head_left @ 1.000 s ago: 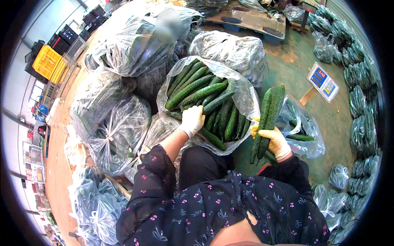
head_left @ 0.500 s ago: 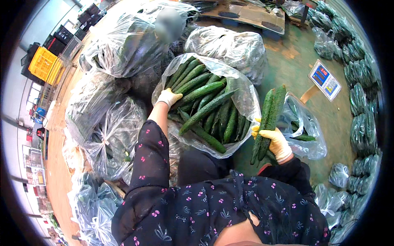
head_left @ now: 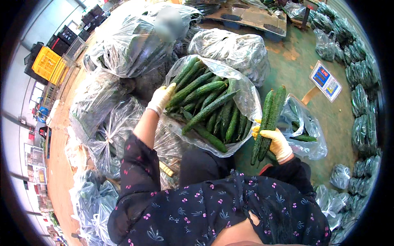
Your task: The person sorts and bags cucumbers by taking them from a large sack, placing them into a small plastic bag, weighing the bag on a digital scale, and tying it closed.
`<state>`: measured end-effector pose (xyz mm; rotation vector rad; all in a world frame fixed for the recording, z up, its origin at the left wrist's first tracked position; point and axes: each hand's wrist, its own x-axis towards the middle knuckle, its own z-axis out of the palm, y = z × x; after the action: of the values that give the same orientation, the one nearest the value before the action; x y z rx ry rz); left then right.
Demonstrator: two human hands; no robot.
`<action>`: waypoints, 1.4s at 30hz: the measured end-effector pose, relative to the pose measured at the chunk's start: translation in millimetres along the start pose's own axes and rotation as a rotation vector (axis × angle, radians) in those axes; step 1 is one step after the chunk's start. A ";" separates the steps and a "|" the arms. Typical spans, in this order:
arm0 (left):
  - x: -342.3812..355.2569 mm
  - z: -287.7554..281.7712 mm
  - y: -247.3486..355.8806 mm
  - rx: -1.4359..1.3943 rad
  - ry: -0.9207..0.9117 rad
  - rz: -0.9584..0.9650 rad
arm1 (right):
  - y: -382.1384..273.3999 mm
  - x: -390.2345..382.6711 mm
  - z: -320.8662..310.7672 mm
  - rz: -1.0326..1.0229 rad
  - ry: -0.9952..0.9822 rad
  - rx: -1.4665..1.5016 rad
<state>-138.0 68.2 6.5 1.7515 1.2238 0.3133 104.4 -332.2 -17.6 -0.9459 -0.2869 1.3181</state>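
Observation:
My right hand [head_left: 276, 143], in a pale glove, is closed around two long, bumpy cucumbers [head_left: 269, 121], held nearly upright. A large clear plastic bag [head_left: 248, 88] full of dark green cucumbers [head_left: 209, 108] stands in front of me, its mouth wide. At its left rim is my gloved left hand [head_left: 161, 98], fingers curled over the edge beside the cucumber ends. What lies under those fingers is partly hidden. Right of my right hand, a smaller clear plastic bag [head_left: 314, 145] on the floor has a few cucumbers inside.
Filled plastic bags [head_left: 135, 45] are heaped at the left and behind the large bag. A scale display [head_left: 325, 81] on a post stands beyond the small bag. Rows of bagged cucumbers [head_left: 364, 131] line the right side. Cardboard [head_left: 246, 16] lies at the back; yellow crates [head_left: 47, 65] stand far left.
My left hand has drawn back from the cucumbers to the bag's left rim. The left side of the bag has shifted slightly right. My right hand still holds both cucumbers.

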 end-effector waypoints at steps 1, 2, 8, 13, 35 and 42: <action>-30.3 18.4 24.8 -0.079 -0.090 0.007 | 0.6 -4.1 -2.7 -0.008 0.023 0.008; -55.2 28.5 32.1 -0.124 -0.134 0.046 | 2.1 -4.7 1.5 -0.007 0.013 0.011; -199.7 148.5 71.8 0.083 -0.398 0.373 | 26.9 7.4 19.2 -0.103 -0.087 0.137; -218.2 197.2 68.6 0.426 -0.452 0.623 | 30.7 -0.4 25.0 -0.093 -0.077 0.267; 86.1 72.8 28.9 1.146 0.291 0.008 | -5.7 5.6 8.2 -0.215 0.036 0.002; 83.1 70.8 44.1 1.067 0.226 -0.072 | -5.6 7.1 5.1 -0.205 0.053 -0.045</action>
<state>-26.7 96.5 -19.1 2.5893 1.7923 -0.2644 106.8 -323.3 -12.6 -0.9612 -0.3637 1.1016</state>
